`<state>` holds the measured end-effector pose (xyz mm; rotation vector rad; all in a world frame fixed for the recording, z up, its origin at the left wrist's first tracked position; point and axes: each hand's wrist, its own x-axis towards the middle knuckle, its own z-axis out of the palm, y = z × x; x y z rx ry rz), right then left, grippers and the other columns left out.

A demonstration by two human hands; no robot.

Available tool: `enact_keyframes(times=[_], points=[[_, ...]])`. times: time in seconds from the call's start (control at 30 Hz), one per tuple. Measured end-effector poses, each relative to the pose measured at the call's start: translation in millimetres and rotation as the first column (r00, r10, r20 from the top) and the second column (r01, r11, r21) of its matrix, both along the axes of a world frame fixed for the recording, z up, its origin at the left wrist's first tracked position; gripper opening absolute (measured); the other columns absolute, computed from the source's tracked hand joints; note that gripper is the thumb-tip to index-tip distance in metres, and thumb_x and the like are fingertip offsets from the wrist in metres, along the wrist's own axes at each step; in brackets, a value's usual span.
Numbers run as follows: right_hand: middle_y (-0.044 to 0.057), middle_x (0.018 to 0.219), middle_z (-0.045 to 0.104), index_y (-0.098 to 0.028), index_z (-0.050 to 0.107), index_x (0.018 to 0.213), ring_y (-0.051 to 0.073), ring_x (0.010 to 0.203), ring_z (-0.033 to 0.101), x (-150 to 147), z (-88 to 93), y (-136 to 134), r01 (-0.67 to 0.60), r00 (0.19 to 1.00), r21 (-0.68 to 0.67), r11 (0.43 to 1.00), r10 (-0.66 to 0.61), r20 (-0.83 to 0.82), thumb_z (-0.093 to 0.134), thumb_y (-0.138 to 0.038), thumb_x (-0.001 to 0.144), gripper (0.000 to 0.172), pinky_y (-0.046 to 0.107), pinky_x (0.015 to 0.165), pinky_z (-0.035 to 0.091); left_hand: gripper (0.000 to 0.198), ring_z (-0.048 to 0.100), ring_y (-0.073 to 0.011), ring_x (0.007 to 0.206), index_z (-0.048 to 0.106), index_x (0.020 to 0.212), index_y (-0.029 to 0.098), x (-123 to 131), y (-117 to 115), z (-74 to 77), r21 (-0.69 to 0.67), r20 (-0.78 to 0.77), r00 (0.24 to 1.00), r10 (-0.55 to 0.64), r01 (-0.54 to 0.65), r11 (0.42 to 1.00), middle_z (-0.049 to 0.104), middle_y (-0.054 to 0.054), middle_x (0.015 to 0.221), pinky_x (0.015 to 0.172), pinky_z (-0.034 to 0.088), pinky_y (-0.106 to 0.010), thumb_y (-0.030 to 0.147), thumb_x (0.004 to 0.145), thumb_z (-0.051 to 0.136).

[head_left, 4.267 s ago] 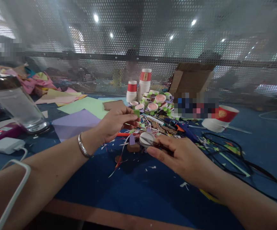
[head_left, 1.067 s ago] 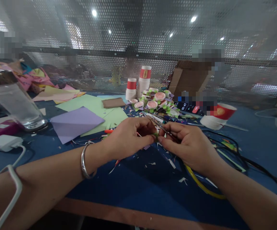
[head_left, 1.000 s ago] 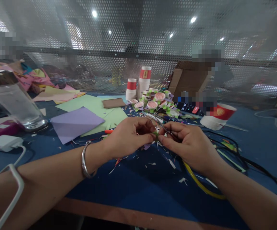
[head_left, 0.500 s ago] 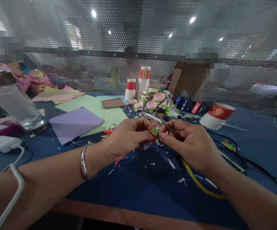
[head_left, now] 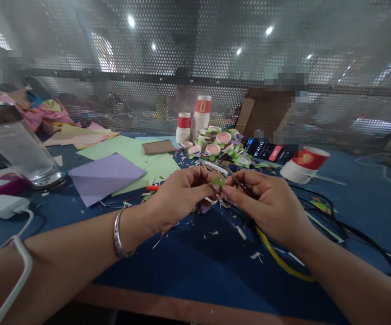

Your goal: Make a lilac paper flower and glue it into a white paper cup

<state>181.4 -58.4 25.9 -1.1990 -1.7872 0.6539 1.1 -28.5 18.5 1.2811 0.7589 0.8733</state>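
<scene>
A small piece of green paper (head_left: pixel 218 182) is pinched between the thumb and fingers of my left hand (head_left: pixel 185 192). My right hand (head_left: pixel 269 203) has its thumb and fingertip at the paper's right edge and holds slim metal scissors (head_left: pixel 233 175), whose blades point up and away to the left. The scissors' handles are mostly hidden in my fingers. Behind both hands is a heap of small round pieces with pink printed faces and green tabs (head_left: pixel 223 138). Paper scraps (head_left: pixel 241 232) lie under and around the hands.
Purple paper (head_left: pixel 107 178) and green sheets (head_left: pixel 105 146) lie left, near a glass jar (head_left: pixel 29 153). Cup stacks (head_left: pixel 202 119) stand behind. A phone (head_left: pixel 266 151), a tipped cup stack (head_left: pixel 306 163), black cables (head_left: pixel 354 230) and a yellow cable (head_left: pixel 276 262) are right.
The green paper has turned slightly and shifted a little left between my fingers. Both hands keep nearly the same grip, and the view has moved slightly.
</scene>
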Motion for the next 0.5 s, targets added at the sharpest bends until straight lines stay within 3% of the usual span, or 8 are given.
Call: enact_keyframes(times=[0.13, 0.37, 0.5], points=[[-0.003, 0.062, 0.05, -0.018, 0.061, 0.074, 0.009, 0.051, 0.037, 0.0, 0.0, -0.1, 0.028, 0.999, 0.046, 0.999, -0.03, 0.028, 0.064, -0.031, 0.086, 0.018, 0.024, 0.045, 0.028, 0.025, 0.06, -0.0092, 0.065, 0.06, 0.081, 0.016, 0.0, -1.9, 0.8, -0.059, 0.037, 0.999, -0.003, 0.005, 0.998, 0.062, 0.002, 0.074, 0.06, 0.042, -0.022, 0.027, 0.073, 0.081], [-0.001, 0.068, 0.056, -0.017, 0.061, 0.073, 0.009, 0.053, 0.04, 0.7, -0.2, 0.3, 0.05, 0.998, 0.076, 0.996, -0.052, 0.03, 0.064, -0.03, 0.084, 0.017, 0.024, 0.046, 0.031, 0.013, 0.059, -0.0092, 0.069, 0.061, 0.076, 0.017, -1.5, 0.2, 1.7, -0.158, 0.026, 1.0, 0.009, -0.005, 0.987, 0.065, 0.001, 0.075, 0.072, 0.046, -0.026, 0.019, 0.079, 0.072], [-0.002, 0.064, 0.053, -0.018, 0.06, 0.073, 0.009, 0.053, 0.04, 1.2, -0.3, -0.3, 0.041, 0.999, 0.06, 0.997, -0.043, 0.028, 0.064, -0.03, 0.084, 0.016, 0.024, 0.046, 0.03, 0.009, 0.062, -0.0086, 0.072, 0.064, 0.079, 0.015, 0.4, -1.6, 2.0, -0.135, 0.047, 0.999, -0.013, 0.019, 0.991, 0.065, 0.001, 0.078, 0.072, 0.046, -0.024, 0.016, 0.08, 0.073]])
